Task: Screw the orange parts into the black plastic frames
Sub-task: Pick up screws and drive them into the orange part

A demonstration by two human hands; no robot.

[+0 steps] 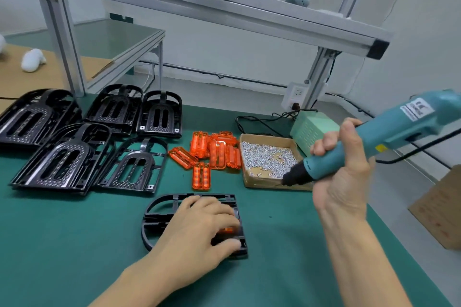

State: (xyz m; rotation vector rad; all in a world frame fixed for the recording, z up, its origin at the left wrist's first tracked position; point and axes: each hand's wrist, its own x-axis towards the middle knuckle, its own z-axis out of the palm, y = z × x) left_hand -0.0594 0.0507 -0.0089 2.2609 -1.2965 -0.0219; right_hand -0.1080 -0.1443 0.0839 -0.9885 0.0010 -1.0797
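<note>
Left hand (pixel 199 227) laid palm-down on a black frame (pixel 159 209) near the front of the green surface (pixel 74 244), fingers (pixel 222 209) spread and lightly bent, thumb at the frame's near right corner. Pressing rather than gripping, as far as can be seen. Orange part (pixel 225 230) showing only as a blurred sliver under those fingers, inside the frame.

Right hand (pixel 341 164) raised above the surface, fingers wrapped tight round the teal screwdriver (pixel 389 129). Black nose of the tool tilted down and to the left, over the near right corner of the cardboard box (pixel 252 182); touching the box or not, cannot tell. Box holding silver screws (pixel 267 157). Black cord trailing from the screwdriver off to the right.

Loose orange parts (pixel 212 152) heaped just left of the box, one (pixel 201 176) lying apart at the near edge of the heap. Further left, more black frames (pixel 74 137) in stacks and singles, reaching to the back left of the surface.

Pale green power unit (pixel 314 127) behind the box, with cables running to a wall socket (pixel 296 95). Aluminium shelf (pixel 224 7) overhead on posts. Second cardboard box (pixel 441 207) at the right edge.
</note>
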